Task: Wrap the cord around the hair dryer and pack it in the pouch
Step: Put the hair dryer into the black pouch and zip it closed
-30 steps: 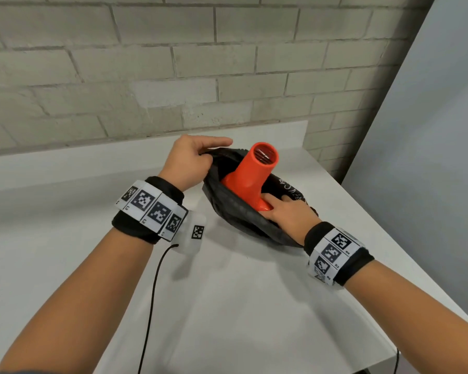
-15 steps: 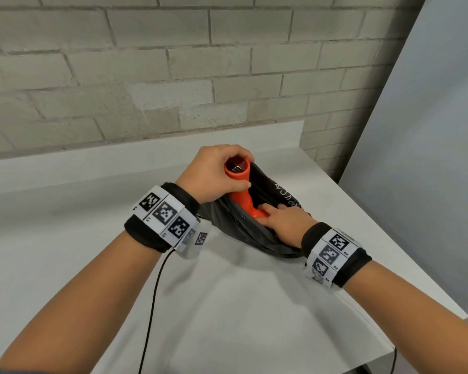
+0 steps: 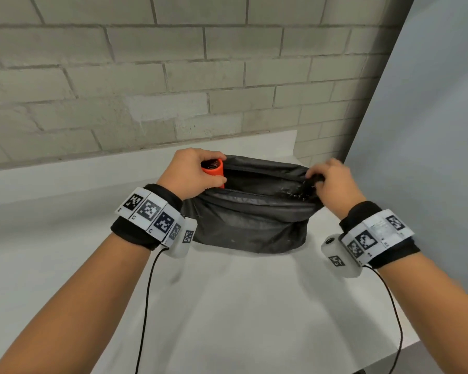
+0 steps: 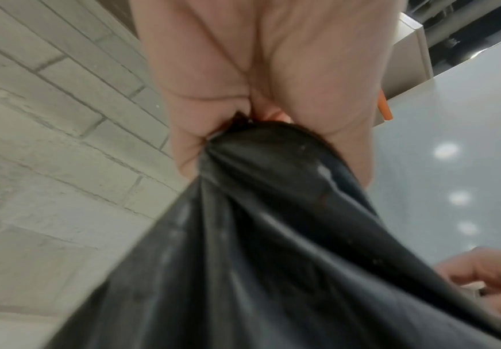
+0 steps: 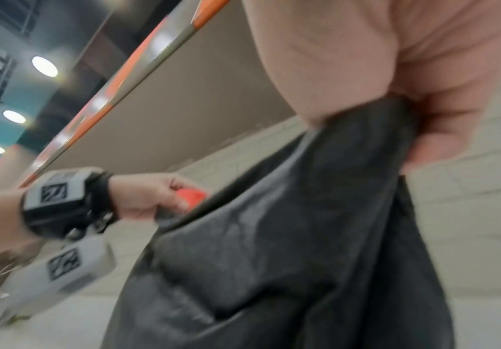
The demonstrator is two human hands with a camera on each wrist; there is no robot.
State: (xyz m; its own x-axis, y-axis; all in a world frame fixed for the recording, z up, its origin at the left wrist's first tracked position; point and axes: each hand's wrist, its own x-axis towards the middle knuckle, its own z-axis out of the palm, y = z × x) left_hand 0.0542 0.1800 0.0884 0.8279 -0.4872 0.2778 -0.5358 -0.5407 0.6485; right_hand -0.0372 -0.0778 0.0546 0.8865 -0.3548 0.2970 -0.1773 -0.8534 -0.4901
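A black fabric pouch (image 3: pixel 251 222) stands upright on the white table, its mouth stretched wide between both hands. Only the round nozzle end of the orange hair dryer (image 3: pixel 213 170) pokes out at the mouth's left corner; the rest, and the cord, are hidden inside. My left hand (image 3: pixel 192 174) grips the pouch's left rim together with the nozzle; the bunched fabric (image 4: pixel 258 151) shows in the left wrist view. At the pouch's right end my right hand (image 3: pixel 327 179) pinches the rim, with fabric (image 5: pixel 362 132) gathered in its fingers.
The white table (image 3: pixel 227 306) ends close on the right and at the front. A grey brick wall (image 3: pixel 146 76) stands behind the pouch, and a pale panel (image 3: pixel 430 130) rises at the right. Thin black wires hang from both wrist cameras.
The dryer has sunk deeper into the pouch, leaving only the nozzle end out. My right hand left the dryer's base and took the pouch's right rim; the pouch is pulled upright.
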